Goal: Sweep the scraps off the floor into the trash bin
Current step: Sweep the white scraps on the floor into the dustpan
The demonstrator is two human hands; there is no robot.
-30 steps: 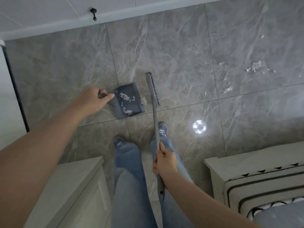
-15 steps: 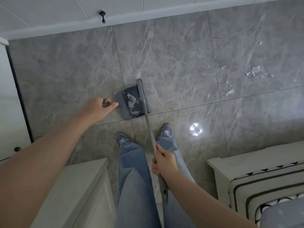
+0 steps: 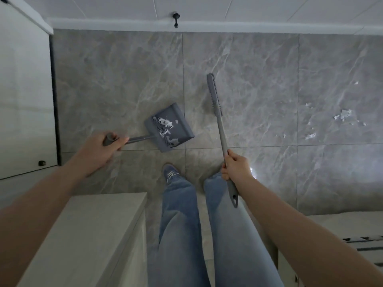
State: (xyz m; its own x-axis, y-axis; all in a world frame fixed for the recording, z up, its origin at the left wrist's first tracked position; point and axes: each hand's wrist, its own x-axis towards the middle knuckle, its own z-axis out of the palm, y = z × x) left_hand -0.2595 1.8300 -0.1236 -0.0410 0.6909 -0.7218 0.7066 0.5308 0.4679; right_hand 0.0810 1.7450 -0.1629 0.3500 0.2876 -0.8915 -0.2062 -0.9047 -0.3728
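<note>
Grey plastic is what you are working with in both hands, and it is looking light and fairly stiff. Your left hand (image 3: 99,150) is wrapping its fingers (image 3: 122,141) round the grip end of the dustpan (image 3: 170,129), whose long thin handle is running out to the right; the pan is sitting low over the tiled floor (image 3: 124,79), though whether it is touching the tiles is hard to tell. Your right hand (image 3: 236,167) is curling its fingers round the shaft of the broom (image 3: 216,112), with the tail of the handle sticking out below your wrist and the brush head pointing away from you, just right of the pan and apart from it.

White paper scraps (image 3: 165,125) are already lying inside the pan, bunched near its toothed back edge. More loose scraps (image 3: 345,114) are lying scattered on the floor well to the right, away from both tools. No trash bin is showing anywhere.

The scraps are looking feather-light, so they are likely to flutter or slide out if you are tipping or swinging the pan; keeping its mouth slightly raised should help. Holding the pan so far out on its handle is giving you little control of tilt. A firm grip mid-shaft on the broom is suiting short, gentle strokes, since hard flicks may be scattering the paper.
</note>
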